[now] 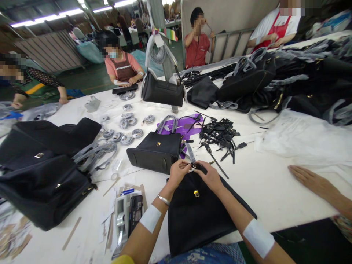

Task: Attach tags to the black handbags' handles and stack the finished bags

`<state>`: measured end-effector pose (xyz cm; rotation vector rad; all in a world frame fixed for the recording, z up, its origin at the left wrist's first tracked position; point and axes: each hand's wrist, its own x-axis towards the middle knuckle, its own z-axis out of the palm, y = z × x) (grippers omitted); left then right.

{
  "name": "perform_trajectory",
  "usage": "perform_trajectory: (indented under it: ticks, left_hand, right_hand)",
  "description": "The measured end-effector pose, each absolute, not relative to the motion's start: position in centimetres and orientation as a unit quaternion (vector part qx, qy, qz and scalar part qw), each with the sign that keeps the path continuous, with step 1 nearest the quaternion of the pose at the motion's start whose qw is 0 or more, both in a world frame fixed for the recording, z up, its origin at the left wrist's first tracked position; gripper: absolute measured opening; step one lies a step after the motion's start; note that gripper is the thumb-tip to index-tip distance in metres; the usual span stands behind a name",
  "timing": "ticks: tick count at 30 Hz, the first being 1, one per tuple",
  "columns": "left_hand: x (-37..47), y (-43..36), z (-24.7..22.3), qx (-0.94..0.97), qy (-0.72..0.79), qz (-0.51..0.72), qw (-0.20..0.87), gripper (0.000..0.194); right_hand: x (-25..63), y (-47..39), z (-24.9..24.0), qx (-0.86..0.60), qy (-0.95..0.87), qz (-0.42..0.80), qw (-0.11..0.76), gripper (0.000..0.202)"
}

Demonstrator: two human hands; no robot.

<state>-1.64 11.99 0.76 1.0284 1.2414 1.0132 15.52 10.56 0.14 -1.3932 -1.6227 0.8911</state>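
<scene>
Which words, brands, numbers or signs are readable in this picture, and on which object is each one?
"KA...": large pale letters on the black packet beside the tape dispenser; the following letters are too blurred.
Red shirt: small chest mark, too small to read.
Gold clasp on the nearest bag: nothing readable.

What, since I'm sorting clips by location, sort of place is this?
Probably a handbag workshop: piled black bags, a heap of small black straps, and people in aprons around a white table.
</scene>
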Motion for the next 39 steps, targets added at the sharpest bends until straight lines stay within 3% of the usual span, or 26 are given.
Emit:
perform_trajectory:
  ticks: [13, 22, 28, 31, 39]
  left_hand:
    - [-1.9, 11.9, 0.7, 0.507, 0.507, 0.397, 0.573, 0.022]
    - [-2.1, 11.3, 0.5, 0.602, 0.513, 0.349, 0.503, 0.019]
    - [-1.7, 11.2, 0.4, 0.646, 0.538, 0.361, 0.405, 0.017]
    - [-1.4, 10.9, 0.5, 0.647, 0.536, 0.369, 0.397, 0.016]
    - [-1.6, 8.7, 0.8, 0.670, 0.515, 0.403, 0.352, 0.018]
  right_hand:
    - [15.6, 10.5, 0.0, -0.577, -0.616, 0.380, 0.378, 0.019]
    - [16.0, 10.5, -0.7, -0.543, -0.611, 0.468, 0.336, 0.028]
    - [15.0, 9.5, 0.1, -0.535, -0.680, 0.319, 0.387, 0.028]
    - [15.0, 9.4, 0.3, -0.550, -0.669, 0.286, 0.410, 0.018]
    - [15.5, 10.6, -2.1, -0.638, -0.459, 0.466, 0.405, 0.032]
